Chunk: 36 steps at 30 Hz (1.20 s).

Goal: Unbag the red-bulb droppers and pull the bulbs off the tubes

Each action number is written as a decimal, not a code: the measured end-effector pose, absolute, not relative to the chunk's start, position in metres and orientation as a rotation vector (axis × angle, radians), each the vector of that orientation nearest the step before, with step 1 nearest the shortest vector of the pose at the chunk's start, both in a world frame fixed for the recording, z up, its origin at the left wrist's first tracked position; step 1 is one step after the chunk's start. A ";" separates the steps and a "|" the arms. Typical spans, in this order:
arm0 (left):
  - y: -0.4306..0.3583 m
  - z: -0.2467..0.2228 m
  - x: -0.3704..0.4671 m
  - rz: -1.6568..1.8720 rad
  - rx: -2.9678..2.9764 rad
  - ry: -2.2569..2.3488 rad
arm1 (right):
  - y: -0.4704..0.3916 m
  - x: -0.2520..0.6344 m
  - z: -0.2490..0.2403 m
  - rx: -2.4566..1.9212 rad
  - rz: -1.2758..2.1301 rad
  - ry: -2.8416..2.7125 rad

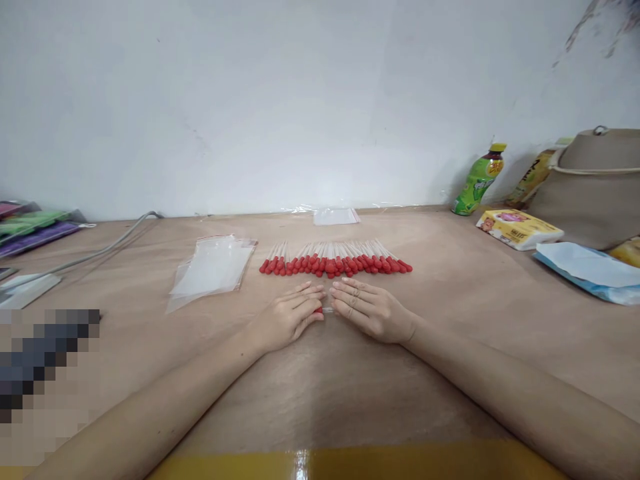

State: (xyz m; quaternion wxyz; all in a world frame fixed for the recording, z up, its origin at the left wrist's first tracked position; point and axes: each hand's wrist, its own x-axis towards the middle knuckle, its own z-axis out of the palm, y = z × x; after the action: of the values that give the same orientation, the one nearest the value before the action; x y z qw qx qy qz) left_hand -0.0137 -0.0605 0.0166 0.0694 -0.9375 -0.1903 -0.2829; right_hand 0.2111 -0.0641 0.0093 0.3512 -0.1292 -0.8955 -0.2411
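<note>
Over the middle of the table, my left hand (293, 313) is closed around a red-tipped stick (319, 310), its red end showing between the thumb and fingers. The stick's thin clear shaft (328, 309) crosses the narrow gap between my hands. On the other side, the fingers of my right hand (373, 310) are close together over the shaft's far end, which they hide. Just beyond my fingertips lies a wide row of red-tipped white sticks (330, 265), several deep, red ends toward me. To the left of the row rests a stack of clear plastic bags (215, 267).
More clear bags (336, 216) lie by the wall. At right stand a green bottle (479, 180) and a grey bag (590, 190), with a yellow tissue pack (520, 229) and blue-white packet (590, 270). A grey cable (107, 248) and colourful packets (40, 227) are at left.
</note>
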 end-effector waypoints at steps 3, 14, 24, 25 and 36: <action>-0.059 0.017 -0.017 -0.903 -2.688 -0.481 | -0.062 0.213 0.005 -0.426 -0.416 -2.323; -0.053 0.020 -0.019 -0.812 -2.481 -0.373 | -0.063 0.208 0.003 -0.550 -0.212 -2.401; -0.051 0.015 -0.023 -0.804 -2.570 -0.428 | -0.062 0.212 0.002 -0.444 -0.383 -2.388; -0.049 0.014 -0.028 -0.813 -2.583 -0.443 | -0.060 0.216 0.001 -0.433 -0.392 -2.390; -0.042 0.021 -0.061 -0.669 -2.464 -1.278 | -0.055 0.219 -0.002 -0.885 -0.308 -2.285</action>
State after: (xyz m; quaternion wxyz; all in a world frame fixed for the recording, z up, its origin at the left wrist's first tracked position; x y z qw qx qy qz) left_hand -0.0614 -0.0416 0.0210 0.1429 -0.8541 -0.4430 -0.2318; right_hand 0.2188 -0.0551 -0.0020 0.3298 -0.3384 -0.8734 -0.1177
